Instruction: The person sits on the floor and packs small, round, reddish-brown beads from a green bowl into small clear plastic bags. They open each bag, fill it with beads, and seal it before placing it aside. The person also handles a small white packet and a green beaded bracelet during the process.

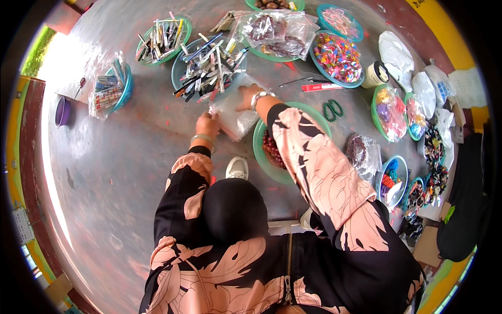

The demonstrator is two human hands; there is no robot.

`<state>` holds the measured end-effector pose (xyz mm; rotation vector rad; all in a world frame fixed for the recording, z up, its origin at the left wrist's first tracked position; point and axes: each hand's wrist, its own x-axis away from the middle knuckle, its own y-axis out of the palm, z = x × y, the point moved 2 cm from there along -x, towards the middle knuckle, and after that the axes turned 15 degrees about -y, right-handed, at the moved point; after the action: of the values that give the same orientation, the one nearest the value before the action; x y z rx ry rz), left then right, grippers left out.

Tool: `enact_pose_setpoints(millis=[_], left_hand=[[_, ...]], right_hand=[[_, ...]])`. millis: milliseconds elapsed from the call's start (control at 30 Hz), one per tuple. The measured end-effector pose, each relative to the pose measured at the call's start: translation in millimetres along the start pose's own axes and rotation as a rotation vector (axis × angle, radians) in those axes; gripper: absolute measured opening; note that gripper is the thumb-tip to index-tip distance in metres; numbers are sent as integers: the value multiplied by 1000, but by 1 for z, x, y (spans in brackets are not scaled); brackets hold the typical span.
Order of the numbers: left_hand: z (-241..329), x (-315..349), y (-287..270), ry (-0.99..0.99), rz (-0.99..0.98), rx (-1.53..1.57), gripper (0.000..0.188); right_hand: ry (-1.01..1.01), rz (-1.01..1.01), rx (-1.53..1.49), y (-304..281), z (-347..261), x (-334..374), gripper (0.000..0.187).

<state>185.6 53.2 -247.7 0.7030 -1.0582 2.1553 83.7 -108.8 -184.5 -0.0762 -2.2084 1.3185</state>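
Observation:
My left hand (207, 125) is closed, pinching the near left edge of a clear plastic bag (238, 124). The bag seems to lie in a stack of similar clear sheets on the grey floor. On its upper right part rests my right hand (250, 98), fingers apart and pressed against the plastic. Under my right forearm stands a green basin (266, 165), partly covered by the sleeve, with dark red bead strings (273, 150) inside. Just beyond the bag is a blue basin (177, 68) heaped with pens.
Farther back stand a green basin of pens (184, 32), bagged beads (272, 31) and a basin of colourful pieces (340, 55). Green bead strings (332, 110) lie to the right, near a bagged bracelet bundle (361, 154). At left are a basin of bagged pens (112, 86) and a purple bowl (63, 112).

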Motion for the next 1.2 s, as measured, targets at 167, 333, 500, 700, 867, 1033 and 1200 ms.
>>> enact_pose_setpoints(millis=[167, 333, 500, 700, 867, 1033, 1200], left_hand=[[14, 22, -13, 14, 45, -9, 51], [-7, 39, -33, 100, -41, 29, 42], [-4, 83, -45, 230, -128, 218, 30], [84, 185, -63, 419, -321, 661, 27], [147, 311, -27, 443, -757, 855, 23], [132, 328, 53, 477, -892, 582, 20], [130, 309, 77, 383, -709, 419, 19]], right_hand=[[-311, 214, -204, -40, 50, 52, 45], [-198, 520, -243, -91, 118, 208, 29], [378, 827, -621, -80, 196, 378, 27], [548, 406, -229, 17, 251, 444, 23], [434, 312, 98, 59, 263, 425, 45], [548, 235, -6, 83, 218, 363, 83], [835, 220, 46, 108, 214, 340, 61]])
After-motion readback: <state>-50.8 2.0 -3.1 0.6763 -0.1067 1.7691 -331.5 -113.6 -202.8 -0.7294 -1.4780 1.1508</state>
